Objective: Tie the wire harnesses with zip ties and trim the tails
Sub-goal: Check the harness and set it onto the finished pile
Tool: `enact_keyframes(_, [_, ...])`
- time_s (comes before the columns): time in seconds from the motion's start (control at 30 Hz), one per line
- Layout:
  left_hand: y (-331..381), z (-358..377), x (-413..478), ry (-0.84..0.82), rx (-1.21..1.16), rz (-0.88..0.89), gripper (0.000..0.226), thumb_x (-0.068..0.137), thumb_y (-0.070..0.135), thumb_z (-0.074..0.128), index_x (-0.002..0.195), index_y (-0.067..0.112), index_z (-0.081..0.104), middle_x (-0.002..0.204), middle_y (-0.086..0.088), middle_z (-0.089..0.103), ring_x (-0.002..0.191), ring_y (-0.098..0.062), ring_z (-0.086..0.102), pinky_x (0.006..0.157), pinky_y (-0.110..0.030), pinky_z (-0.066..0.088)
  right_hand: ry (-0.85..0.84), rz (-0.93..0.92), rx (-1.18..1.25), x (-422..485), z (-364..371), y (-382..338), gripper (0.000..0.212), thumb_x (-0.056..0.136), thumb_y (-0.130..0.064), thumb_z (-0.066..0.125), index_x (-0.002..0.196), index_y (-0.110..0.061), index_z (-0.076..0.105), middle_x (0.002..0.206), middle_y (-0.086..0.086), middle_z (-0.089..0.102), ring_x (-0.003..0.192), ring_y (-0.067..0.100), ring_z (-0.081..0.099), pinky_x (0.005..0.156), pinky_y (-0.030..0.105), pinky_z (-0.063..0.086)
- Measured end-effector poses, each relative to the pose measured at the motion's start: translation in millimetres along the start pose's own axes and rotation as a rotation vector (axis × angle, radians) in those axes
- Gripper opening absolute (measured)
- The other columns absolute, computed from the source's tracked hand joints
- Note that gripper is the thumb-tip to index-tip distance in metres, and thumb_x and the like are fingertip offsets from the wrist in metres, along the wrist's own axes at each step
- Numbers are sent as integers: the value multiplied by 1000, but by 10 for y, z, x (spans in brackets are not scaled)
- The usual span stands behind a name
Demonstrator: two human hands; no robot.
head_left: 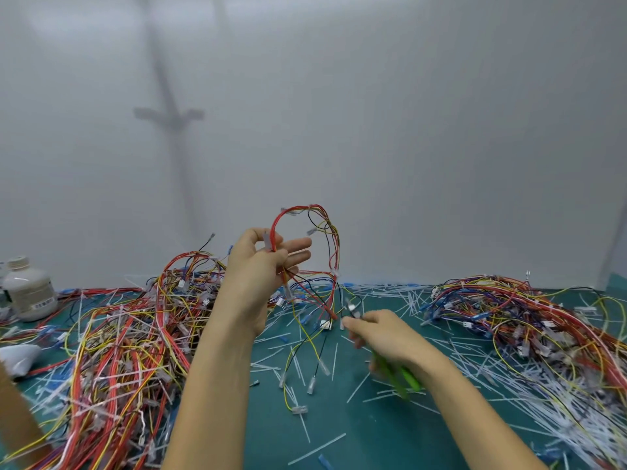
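My left hand [261, 276] holds up a wire harness [325, 239] of red, yellow and black wires, pinching it between thumb and forefinger while the other fingers stick out straight. The harness loops above the hand and its loose ends with white connectors hang down to the green mat [356, 435]. Lower and to the right, my right hand [383, 337] grips green-handled cutters [397, 378], whose tip sits near the hanging wire ends. Cut white zip-tie tails [383, 296] lie scattered over the mat.
A big pile of harnesses [129, 334] covers the left of the mat and another pile [529, 317] covers the right. A white plastic bottle [29, 290] stands at the far left. A plain white wall rises behind the table.
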State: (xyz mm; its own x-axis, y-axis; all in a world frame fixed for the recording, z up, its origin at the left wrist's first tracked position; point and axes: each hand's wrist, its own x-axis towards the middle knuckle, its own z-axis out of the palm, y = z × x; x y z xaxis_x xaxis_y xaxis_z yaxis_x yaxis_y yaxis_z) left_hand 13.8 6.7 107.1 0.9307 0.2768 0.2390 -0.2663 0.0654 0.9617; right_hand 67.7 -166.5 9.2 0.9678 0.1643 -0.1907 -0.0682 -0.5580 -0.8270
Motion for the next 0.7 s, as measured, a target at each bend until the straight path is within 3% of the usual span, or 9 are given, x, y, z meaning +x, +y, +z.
enact_keyframes(0.1, [-4, 11, -6, 7, 37, 0, 29, 97, -13, 31, 96, 12, 45, 88, -8, 76, 92, -28, 73, 87, -42, 56, 123, 36, -720, -13, -52, 88, 52, 98, -61, 30, 102, -17, 57, 122, 9, 64, 111, 30, 61, 84, 38, 44])
enact_keyframes(0.17, [-8, 21, -11, 2, 49, -10, 31, 97, -13, 30, 99, 13, 45, 84, -5, 77, 88, -25, 74, 83, -38, 57, 163, 86, -869, 25, -36, 189, 56, 102, -54, 26, 128, -13, 53, 137, 15, 52, 125, 35, 50, 93, 41, 44])
enact_keyframes(0.3, [-15, 27, -3, 0, 63, -20, 31, 95, -15, 30, 102, 12, 45, 82, -3, 77, 82, -20, 75, 77, -33, 58, 198, 181, -969, 120, -7, 366, 55, 103, -48, 30, 141, -8, 36, 145, 20, 38, 131, 38, 37, 103, 51, 40])
enact_keyframes(0.7, [-89, 135, 8, 2, 99, -53, 36, 89, -19, 28, 90, 15, 41, 90, -9, 75, 83, -21, 73, 82, -37, 54, 294, 101, -1027, 214, 97, 556, 41, 101, -40, 28, 133, -15, 34, 138, 14, 39, 125, 30, 35, 98, 46, 32])
